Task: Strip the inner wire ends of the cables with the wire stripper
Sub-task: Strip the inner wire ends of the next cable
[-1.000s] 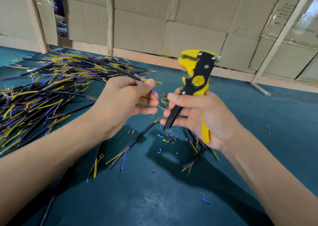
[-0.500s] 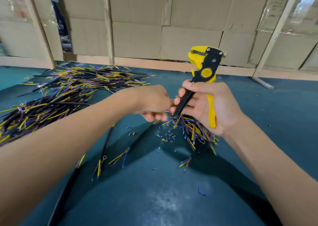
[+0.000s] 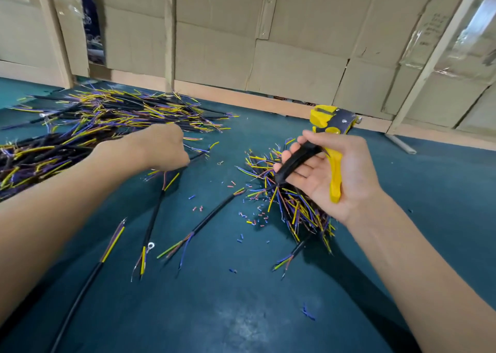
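My right hand (image 3: 357,170) is raised palm-up over the table and grips a yellow and black wire stripper (image 3: 334,127), fingers wrapped round its black handle, jaws pointing away. My left hand (image 3: 163,148) reaches left to the edge of a big pile of black cables (image 3: 80,132) with yellow, blue and purple inner wires. Its fingers curl down over one black cable (image 3: 200,154) there; the fingertips are hidden. A smaller heap of cables (image 3: 295,210) lies under my right hand.
Three loose cables (image 3: 212,215) lie on the dark teal table mat (image 3: 241,312) in front of me, one with a ring terminal. Several small bits of stripped insulation (image 3: 255,215) are scattered between the piles. A cardboard wall (image 3: 295,57) closes off the far edge.
My left hand left the stripper and the right heap and moved left to the big pile. My right hand turned palm-up and loosened round the stripper, lowering it slightly.
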The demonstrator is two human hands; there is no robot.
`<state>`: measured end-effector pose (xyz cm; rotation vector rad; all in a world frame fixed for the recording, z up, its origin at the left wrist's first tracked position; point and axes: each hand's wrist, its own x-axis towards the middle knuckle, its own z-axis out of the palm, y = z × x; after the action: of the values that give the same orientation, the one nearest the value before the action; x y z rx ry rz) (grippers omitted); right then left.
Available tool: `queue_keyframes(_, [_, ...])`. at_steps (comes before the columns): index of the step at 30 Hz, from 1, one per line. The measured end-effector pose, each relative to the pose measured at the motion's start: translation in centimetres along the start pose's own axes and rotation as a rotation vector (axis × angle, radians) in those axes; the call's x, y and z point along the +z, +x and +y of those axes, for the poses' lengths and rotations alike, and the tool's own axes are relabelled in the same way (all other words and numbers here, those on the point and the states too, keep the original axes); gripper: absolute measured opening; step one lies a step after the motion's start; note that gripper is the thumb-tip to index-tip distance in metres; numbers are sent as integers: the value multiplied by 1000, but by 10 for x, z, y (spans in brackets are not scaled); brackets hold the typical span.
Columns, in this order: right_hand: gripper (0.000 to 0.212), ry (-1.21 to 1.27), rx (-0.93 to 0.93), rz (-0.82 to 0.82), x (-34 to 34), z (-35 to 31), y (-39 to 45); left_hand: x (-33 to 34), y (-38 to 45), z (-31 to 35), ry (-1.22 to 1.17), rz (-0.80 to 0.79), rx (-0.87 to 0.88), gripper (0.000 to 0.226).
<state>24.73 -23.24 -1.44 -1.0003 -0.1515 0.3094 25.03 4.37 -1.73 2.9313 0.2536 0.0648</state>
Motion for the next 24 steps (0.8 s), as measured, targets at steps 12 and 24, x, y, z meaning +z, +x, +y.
queue_keyframes(12, [13,-37,-21,-78,11,8,-6,7,-23,-4,116,363,224,36])
queue_keyframes(24, [8,-72,-39,-64,9,9,-6,6,-30,1,-1,340,347,30])
